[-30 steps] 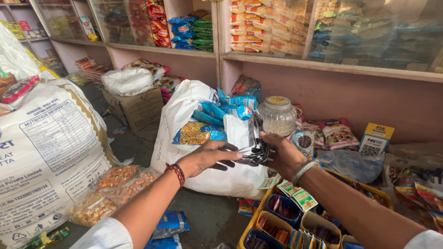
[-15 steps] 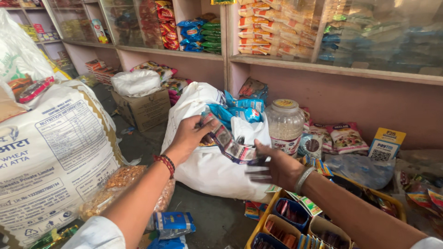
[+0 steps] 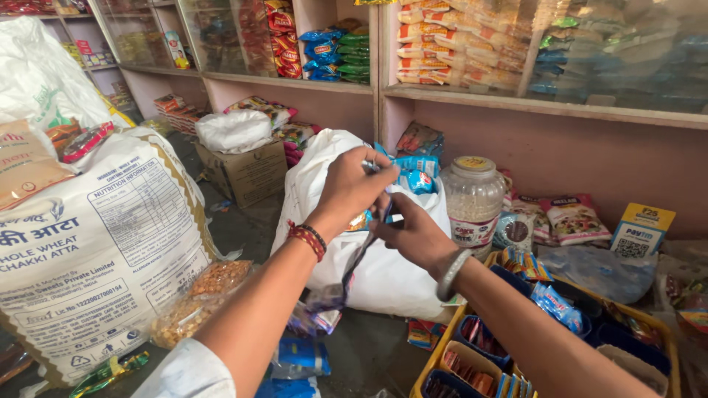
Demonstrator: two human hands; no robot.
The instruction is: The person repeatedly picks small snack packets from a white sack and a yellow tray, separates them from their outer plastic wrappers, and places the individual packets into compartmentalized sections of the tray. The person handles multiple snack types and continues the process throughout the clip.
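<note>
the landmark for all positions below was the large white sack standing at the middle of the floor.

the left hand was raised over the open mouth of the white sack, with its fingers closed in a narrow pinch on the upper end of a strip of small sachets. a red thread bracelet sat on the left wrist, in front of the sack's left side.

the right hand was against the front upper part of the sack, just below and right of the left hand. its fingers were curled around the same strip of sachets near its top. a grey bangle sat on the right wrist.

the strip hung down from both hands across the front of the sack, and its lower end reached near the sack's base at the left.

blue snack packets showed in the sack's mouth, just right of the left hand. a clear plastic jar with a yellow lid stood touching or just beside the sack's right side. a yellow tray of small packets lay at the sack's lower right. a cardboard box stood behind the sack to the left. a large printed flour bag stood well to the sack's left.
</note>
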